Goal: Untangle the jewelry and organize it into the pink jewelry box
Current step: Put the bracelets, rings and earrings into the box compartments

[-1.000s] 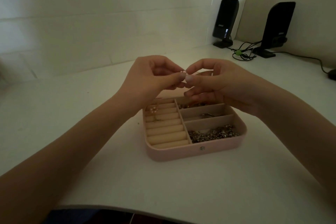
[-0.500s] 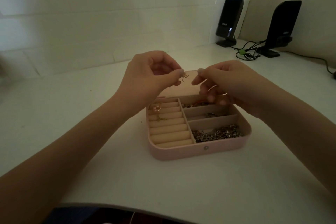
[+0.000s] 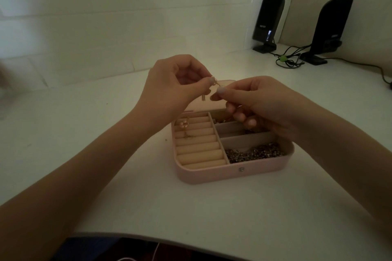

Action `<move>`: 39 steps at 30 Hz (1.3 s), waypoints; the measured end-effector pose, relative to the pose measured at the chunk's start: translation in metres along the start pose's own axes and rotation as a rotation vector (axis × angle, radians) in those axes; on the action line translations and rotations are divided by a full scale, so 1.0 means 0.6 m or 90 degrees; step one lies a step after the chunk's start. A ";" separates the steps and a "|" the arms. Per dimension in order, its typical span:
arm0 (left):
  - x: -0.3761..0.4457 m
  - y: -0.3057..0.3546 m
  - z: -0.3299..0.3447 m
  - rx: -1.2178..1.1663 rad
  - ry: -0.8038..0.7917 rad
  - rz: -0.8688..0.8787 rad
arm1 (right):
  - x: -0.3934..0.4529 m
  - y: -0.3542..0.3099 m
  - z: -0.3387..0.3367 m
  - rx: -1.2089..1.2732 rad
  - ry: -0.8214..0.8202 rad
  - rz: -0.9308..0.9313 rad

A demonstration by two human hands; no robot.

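1. Both hands are raised over the far side of the pink jewelry box (image 3: 222,172), which sits open on the white desk (image 3: 106,176).
2. The left hand (image 3: 169,87) has its fingers curled, thumb and forefinger pinching a small gold piece of jewelry (image 3: 216,83); a short bit of it dangles below.
3. The right hand (image 3: 254,99) pinches the other end of the same piece, its remaining fingers curled loosely above the box's small compartments.
4. The right hand hides most of the upper right compartments.
5. In the box, a flower-shaped gold piece (image 3: 184,123) rests on the ring rolls at left; a heap of dark chain (image 3: 254,152) fills the near right compartment.
6. Two black speakers (image 3: 268,21) and a coil of cable (image 3: 287,60) stand at the far right corner, well apart from the box.
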State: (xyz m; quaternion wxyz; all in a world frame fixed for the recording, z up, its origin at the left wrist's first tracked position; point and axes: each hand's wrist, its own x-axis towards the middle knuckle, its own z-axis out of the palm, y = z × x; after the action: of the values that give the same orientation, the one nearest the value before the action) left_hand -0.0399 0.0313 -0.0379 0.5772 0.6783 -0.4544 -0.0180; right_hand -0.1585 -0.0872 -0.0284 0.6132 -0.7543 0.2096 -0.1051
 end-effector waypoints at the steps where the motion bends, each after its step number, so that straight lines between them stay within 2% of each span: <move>1: 0.001 0.001 -0.001 -0.009 -0.001 -0.006 | -0.001 -0.001 -0.002 -0.012 0.016 -0.007; 6: 0.000 0.006 -0.003 -0.065 -0.011 -0.057 | 0.000 -0.007 -0.001 -0.090 0.126 -0.079; 11: 0.001 0.004 -0.001 -0.101 -0.037 -0.095 | 0.001 -0.009 0.001 -0.101 0.153 -0.088; 17: 0.003 0.005 -0.003 -0.127 -0.043 -0.128 | -0.001 -0.012 0.000 0.043 0.076 -0.035; 25: -0.001 0.006 0.001 -0.151 -0.074 -0.162 | 0.001 -0.014 -0.002 0.258 -0.001 -0.031; 28: 0.000 0.007 0.000 -0.166 -0.089 -0.177 | -0.001 -0.017 -0.006 0.271 -0.036 -0.027; 34: 0.001 0.009 -0.001 -0.207 -0.109 -0.220 | -0.005 -0.023 -0.010 0.325 -0.036 0.007; 39: 0.004 0.007 -0.004 -0.284 -0.142 -0.275 | -0.005 -0.023 -0.012 0.262 -0.055 -0.011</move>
State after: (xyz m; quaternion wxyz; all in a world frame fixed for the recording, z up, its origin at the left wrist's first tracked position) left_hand -0.0397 0.0319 -0.0327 0.6411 0.6094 -0.3455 -0.3134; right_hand -0.1615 -0.0901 -0.0132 0.7616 -0.6190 0.1508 -0.1187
